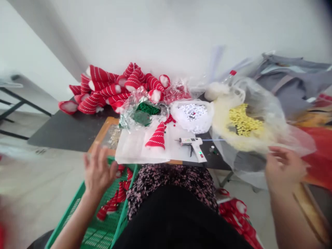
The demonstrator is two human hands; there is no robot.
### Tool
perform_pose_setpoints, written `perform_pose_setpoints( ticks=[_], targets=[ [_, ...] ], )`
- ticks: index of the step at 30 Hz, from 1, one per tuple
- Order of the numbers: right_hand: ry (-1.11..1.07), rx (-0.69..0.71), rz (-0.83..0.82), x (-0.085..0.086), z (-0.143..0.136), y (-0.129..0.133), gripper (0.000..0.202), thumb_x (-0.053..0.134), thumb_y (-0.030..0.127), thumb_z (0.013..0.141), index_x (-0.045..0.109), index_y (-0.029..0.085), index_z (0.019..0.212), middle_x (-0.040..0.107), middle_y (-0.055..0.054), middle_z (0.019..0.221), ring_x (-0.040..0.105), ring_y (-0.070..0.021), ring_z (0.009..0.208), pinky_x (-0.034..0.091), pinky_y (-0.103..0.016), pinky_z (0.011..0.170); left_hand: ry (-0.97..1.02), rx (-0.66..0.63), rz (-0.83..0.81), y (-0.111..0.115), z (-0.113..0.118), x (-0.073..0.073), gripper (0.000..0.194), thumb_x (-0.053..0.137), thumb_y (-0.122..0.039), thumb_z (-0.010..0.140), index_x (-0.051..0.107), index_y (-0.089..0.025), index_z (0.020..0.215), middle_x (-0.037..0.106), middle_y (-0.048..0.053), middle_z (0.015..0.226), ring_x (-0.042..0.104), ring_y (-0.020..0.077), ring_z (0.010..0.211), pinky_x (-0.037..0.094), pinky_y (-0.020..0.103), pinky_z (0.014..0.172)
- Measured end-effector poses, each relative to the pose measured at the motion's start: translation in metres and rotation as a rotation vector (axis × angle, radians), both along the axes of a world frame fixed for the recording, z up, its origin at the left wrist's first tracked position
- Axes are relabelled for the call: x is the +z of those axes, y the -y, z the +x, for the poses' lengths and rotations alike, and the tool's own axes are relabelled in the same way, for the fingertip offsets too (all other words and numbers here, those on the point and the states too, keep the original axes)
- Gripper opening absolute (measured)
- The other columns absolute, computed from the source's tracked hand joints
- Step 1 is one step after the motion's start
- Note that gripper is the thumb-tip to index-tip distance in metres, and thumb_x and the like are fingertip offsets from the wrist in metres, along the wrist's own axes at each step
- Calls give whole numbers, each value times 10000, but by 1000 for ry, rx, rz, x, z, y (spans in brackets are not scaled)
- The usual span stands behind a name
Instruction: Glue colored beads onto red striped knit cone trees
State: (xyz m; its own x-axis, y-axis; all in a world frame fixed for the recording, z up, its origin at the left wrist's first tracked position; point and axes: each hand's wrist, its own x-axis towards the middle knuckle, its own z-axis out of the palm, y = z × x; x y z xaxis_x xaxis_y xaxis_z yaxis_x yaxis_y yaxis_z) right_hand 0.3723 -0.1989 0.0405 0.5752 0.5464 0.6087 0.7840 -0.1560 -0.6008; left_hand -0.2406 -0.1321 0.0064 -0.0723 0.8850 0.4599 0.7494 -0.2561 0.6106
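Note:
My left hand [100, 171] is raised over the green basket [77, 200], fingers apart and holding nothing. On the right, my right hand [285, 167] has its fingers curled at the edge of a clear plastic bag [275, 114] that has yellow pieces [243, 121] inside. Between my hands, one red cone hat with white stripes [157, 136] lies on white paper [129, 148]. Just right of it is a white glue gun [193, 145] on its side, nozzle pointing left. Behind sit a bag of white pieces [193, 114] and a bag of green pieces [146, 109].
A pile of stuffed red striped hats [98, 90] lies at the back left of the dark table [67, 131]. Small red cones [114, 204] are in the basket. Grey fabric [293, 79] is at the back right; red items [237, 218] are beneath the table.

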Motion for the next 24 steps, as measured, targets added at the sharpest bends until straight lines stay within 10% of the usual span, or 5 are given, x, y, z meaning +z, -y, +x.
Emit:
perform_pose_setpoints(
  ticks=[5,12,17,24],
  targets=[
    [316,169,-190,-26,-48,11,221,607,309,909,708,291,1105,733,-203,1027,711,-415,1040,567,-580,936,-10,-119,-204,19,1,2,577,738,-576,860,705,-203,1300,544,257,1599,378,508,1579,190,744,1283],
    [202,323,-143,-54,-102,6,201,563,301,962,710,234,1082,755,-119,957,707,-271,790,611,-442,806,883,151,-43,37,21,0,562,835,-458,851,602,-270,1326,673,139,1450,695,308,1319,507,480,1175],
    [81,286,-153,-54,-106,-25,238,553,321,928,743,197,999,781,-103,901,677,-220,675,594,-371,720,786,194,-107,25,47,-6,536,915,-449,702,726,-180,1126,806,129,1148,804,280,1013,629,458,1011],
    [148,185,-633,-42,-92,-58,286,543,213,926,815,170,1005,827,-139,1021,758,-264,870,570,-364,833,592,306,-168,19,61,-4,390,819,-544,794,771,-178,921,734,23,687,694,206,569,621,361,637]
  ],
)
